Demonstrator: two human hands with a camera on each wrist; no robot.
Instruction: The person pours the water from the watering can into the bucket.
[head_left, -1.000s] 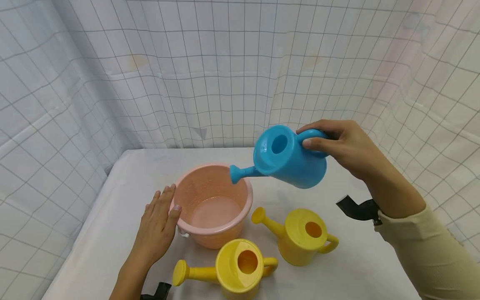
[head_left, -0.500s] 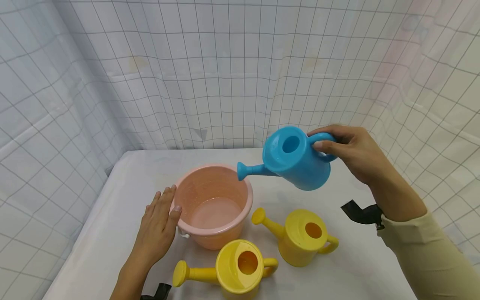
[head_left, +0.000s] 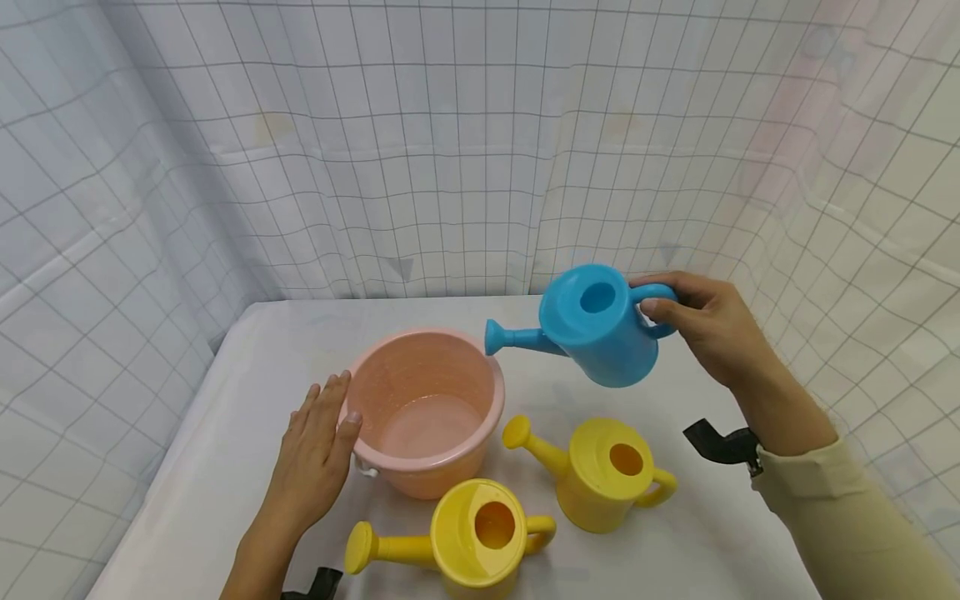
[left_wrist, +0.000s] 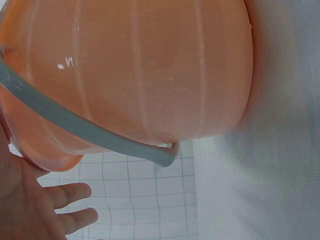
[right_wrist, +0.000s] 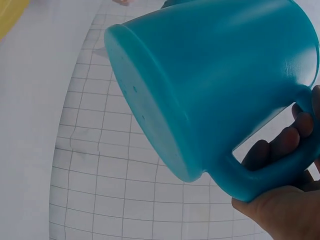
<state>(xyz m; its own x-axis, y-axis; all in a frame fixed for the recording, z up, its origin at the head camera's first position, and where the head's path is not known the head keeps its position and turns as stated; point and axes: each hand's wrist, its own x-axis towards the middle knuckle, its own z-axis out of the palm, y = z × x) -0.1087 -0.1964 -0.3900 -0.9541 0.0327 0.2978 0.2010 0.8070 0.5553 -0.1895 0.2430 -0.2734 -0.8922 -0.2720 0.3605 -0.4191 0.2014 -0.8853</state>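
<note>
A blue watering can (head_left: 611,346) hangs above the table, its spout level with the right rim of a pink bucket (head_left: 495,408). My right hand (head_left: 708,325) grips its handle, and the right wrist view shows fingers curled through the handle loop. The can tilts slightly toward its spout. My left hand (head_left: 315,454) rests with straight fingers against the bucket's left rim. In the left wrist view the bucket's grey handle (left_wrist: 95,131) hangs down along its side. A little clear water seems to lie in the bucket's bottom.
Two yellow watering cans stand on the white table (head_left: 217,467): one yellow can (head_left: 480,533) in front of the bucket, another yellow can (head_left: 603,475) to its right. Both spouts point left. A white gridded curtain (head_left: 450,167) encloses the back and sides.
My right hand has moved right and slightly down with the blue watering can, which has tipped back more upright. Its spout has drawn away from over the bucket. My left hand stays put.
</note>
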